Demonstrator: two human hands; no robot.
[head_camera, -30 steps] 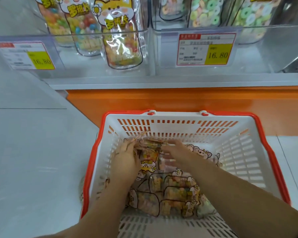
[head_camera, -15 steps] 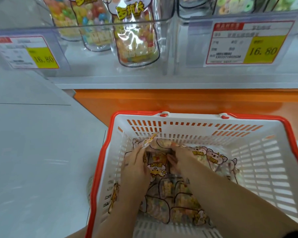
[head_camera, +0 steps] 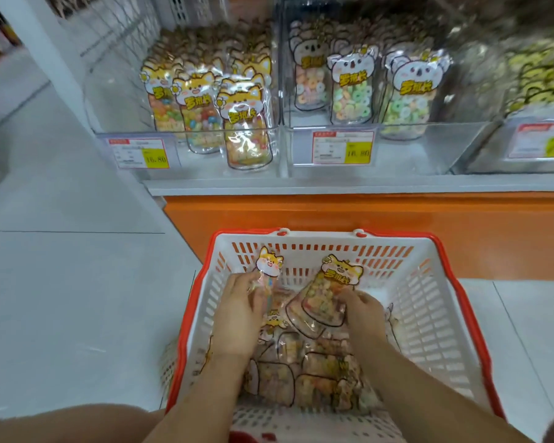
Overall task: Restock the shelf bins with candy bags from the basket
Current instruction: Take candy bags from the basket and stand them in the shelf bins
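A white basket with a red rim [head_camera: 454, 282] stands on the floor below the shelf, with several candy bags [head_camera: 317, 372] piled inside. My left hand [head_camera: 240, 318] grips one fox-print candy bag [head_camera: 269, 266], raised edge-on above the pile. My right hand [head_camera: 362, 311] grips a second fox-print candy bag [head_camera: 327, 292], tilted with its printed head upward. Above, a clear shelf bin [head_camera: 186, 135] holds upright fox-print bags [head_camera: 243, 123].
A neighbouring clear bin [head_camera: 429, 135] holds koala-print bags of ring candy [head_camera: 352, 91]. Price tags [head_camera: 343, 147] hang on the bin fronts. An orange base panel [head_camera: 333, 212] runs under the shelf. Pale floor tiles [head_camera: 77, 298] lie to the left.
Both hands have lifted out of the pile, each bringing up a fox-print bag. The view has tilted up, showing more of the shelf bins.
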